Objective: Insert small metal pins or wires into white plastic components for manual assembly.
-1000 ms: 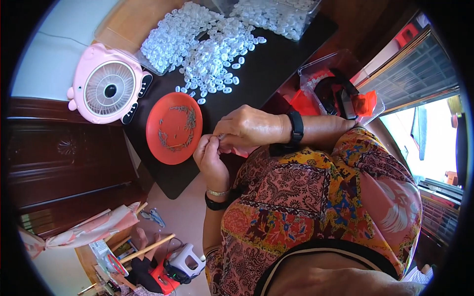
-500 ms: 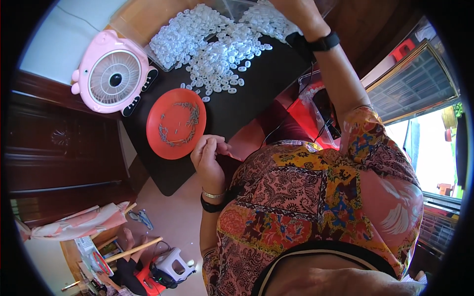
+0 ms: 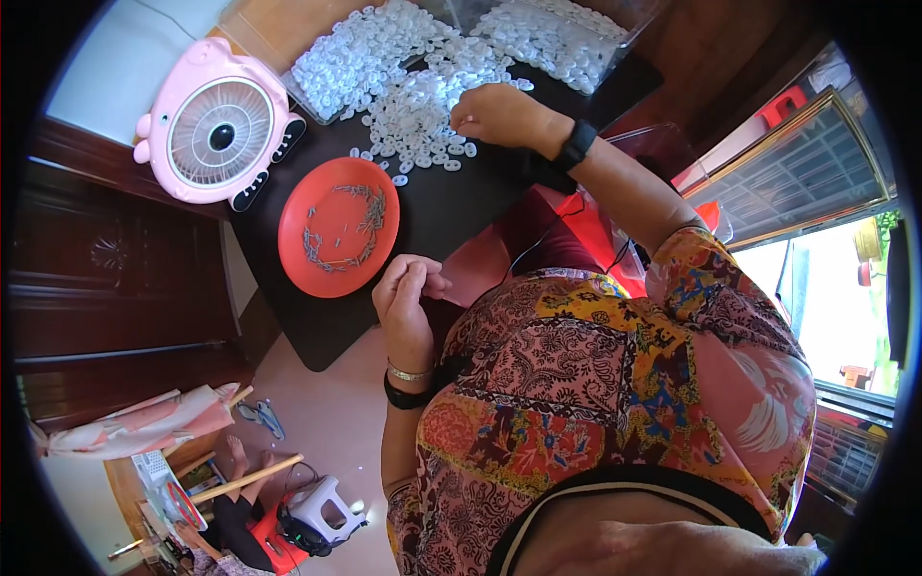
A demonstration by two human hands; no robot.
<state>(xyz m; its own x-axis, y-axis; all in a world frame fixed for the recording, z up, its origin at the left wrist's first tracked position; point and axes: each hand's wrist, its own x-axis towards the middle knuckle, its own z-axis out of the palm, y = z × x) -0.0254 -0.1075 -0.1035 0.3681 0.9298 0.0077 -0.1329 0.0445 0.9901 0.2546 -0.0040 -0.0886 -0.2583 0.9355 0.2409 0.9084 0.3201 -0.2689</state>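
My left hand [image 3: 407, 293] is closed, fingers curled together, just beyond the near-right rim of a red plate [image 3: 300, 261]. Whatever its fingers may hold is hidden. Small grey metal pins [image 3: 368, 206], perhaps screws, lie scattered in the plate. My right hand [image 3: 504, 115] hovers by the right edge of a heap of small white oval plastic pieces [image 3: 408, 120], some showing two holes. Its fingers are curled and pressed together; I cannot make out anything between them. The heap spreads over the black tabletop [image 3: 451, 206].
A pink animal-shaped fan [image 3: 221, 134] stands left of the plate. Clear bins of white pieces [image 3: 557, 43] sit at the far side. A red container [image 3: 595, 230] is under my right forearm. Behind at lower left are a person's legs [image 3: 240, 466] and a stool [image 3: 327, 509].
My right hand has come down and toward me from the far bin to the heap's right edge. My left hand stays near the plate, still closed. The whole view has shifted slightly.
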